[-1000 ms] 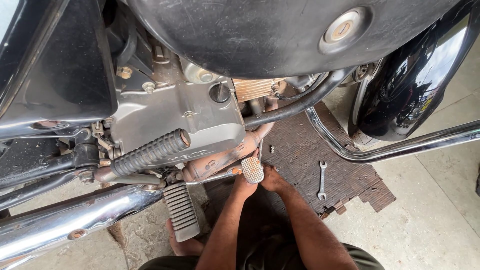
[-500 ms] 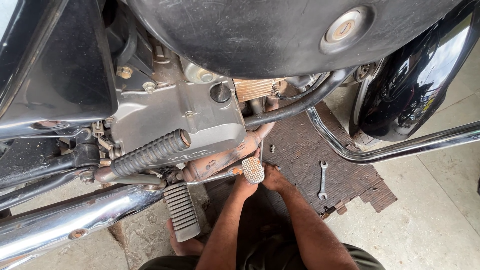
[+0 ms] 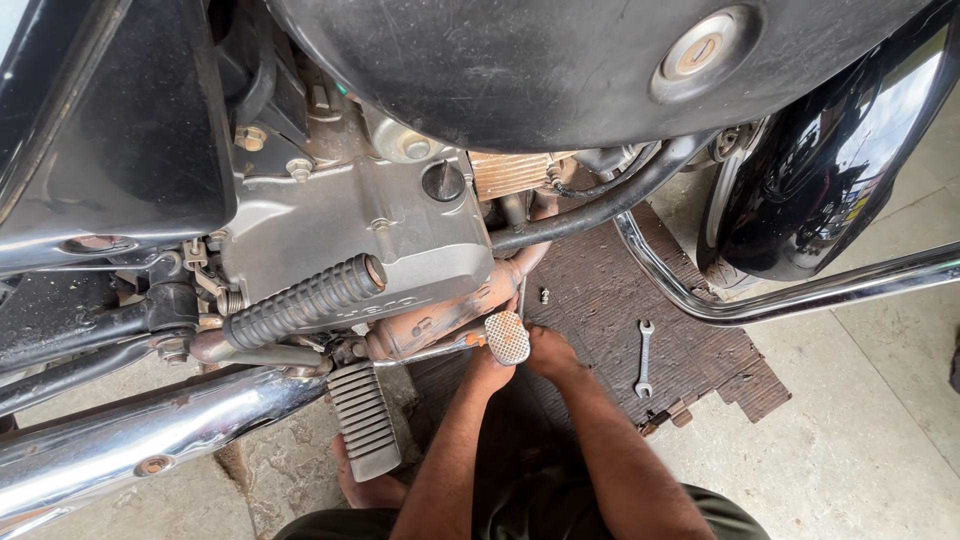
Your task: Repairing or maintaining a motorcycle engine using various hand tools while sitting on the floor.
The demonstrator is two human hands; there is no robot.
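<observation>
Both of my hands reach under the motorcycle engine (image 3: 400,230), close together beside the small checkered metal pedal pad (image 3: 507,337). My left hand (image 3: 487,372) sits just below and behind that pad, with its fingers hidden. My right hand (image 3: 550,350) is to the right of the pad, fingers curled toward the rusty exhaust pipe (image 3: 450,315). A thin metal shaft (image 3: 520,298) rises from between the hands. I cannot tell which hand holds it.
A small spanner (image 3: 643,357) and a loose bolt (image 3: 545,295) lie on the brown mat (image 3: 620,300). A ribbed rubber footrest (image 3: 305,300), another footpeg (image 3: 364,420) and a chrome exhaust (image 3: 150,440) are at left. A chrome guard bar (image 3: 800,295) and black front mudguard (image 3: 830,170) are at right.
</observation>
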